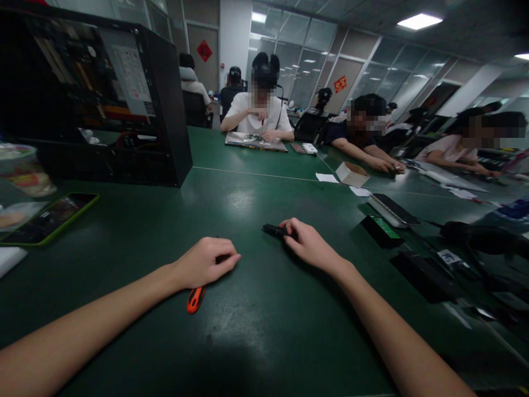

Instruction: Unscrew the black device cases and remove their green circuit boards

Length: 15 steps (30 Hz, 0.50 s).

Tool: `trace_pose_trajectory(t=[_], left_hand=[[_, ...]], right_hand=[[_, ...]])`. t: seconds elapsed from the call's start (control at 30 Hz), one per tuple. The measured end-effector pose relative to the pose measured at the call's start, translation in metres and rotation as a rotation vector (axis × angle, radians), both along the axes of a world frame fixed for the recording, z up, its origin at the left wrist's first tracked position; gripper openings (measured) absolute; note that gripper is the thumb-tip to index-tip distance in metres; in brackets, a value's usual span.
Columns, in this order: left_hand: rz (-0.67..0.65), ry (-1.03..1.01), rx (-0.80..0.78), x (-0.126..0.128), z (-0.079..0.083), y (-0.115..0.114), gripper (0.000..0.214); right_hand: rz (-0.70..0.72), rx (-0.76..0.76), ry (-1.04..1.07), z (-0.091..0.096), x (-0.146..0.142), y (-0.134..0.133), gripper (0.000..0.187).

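My left hand [206, 260] rests on the green table with its fingers curled and thumb tip against them. Beneath it lies a screwdriver with an orange and black handle [195, 300]; the handle sticks out below the wrist, and most of the shaft is hidden. Whether the curled fingers hold anything, I cannot make out. To the right, my right hand [303, 242] is closed on a small black oblong piece [271, 229]. That piece points left, low over the tabletop, and its far part is covered by the fingers.
An open computer case [169, 110] stands at the back left. Near it are a phone [53, 218] and a plastic cup [27, 171]. On the right lie black boxes [425, 275], a green circuit board [384, 227] and a small carton [352, 174]. Across the table, a person [262, 118] works at a flat panel.
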<state>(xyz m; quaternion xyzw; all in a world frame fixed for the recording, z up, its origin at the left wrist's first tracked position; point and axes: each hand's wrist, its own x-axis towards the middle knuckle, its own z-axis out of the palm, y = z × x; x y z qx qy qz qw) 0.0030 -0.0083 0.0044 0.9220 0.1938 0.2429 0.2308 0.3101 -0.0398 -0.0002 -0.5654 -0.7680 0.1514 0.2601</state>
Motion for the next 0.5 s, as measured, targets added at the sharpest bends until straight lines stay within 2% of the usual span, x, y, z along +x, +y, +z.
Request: trace_pose_trajectory(t=[0.1,0.17,0.3,0.43,0.5], left_hand=[[0.010,0.018,-0.003,0.000,-0.001,0.000,0.028],[0.010,0.027,-0.006,-0.001,0.000,0.000,0.028],[0.007,0.025,-0.011,0.000,0.001,0.000,0.028],[0.002,0.032,-0.015,0.000,0.002,0.000,0.028],[0.005,0.031,-0.012,0.001,0.003,0.000,0.028]], right_hand=[[0.108,-0.001,-0.113,0.002,-0.005,-0.004,0.018],[0.126,0.008,-0.166,0.002,-0.006,-0.005,0.019],[0.095,0.036,-0.276,0.004,-0.008,-0.007,0.008],[0.064,0.071,-0.323,0.003,-0.011,-0.007,0.027],[0.060,0.089,-0.318,0.001,-0.013,-0.006,0.029]])
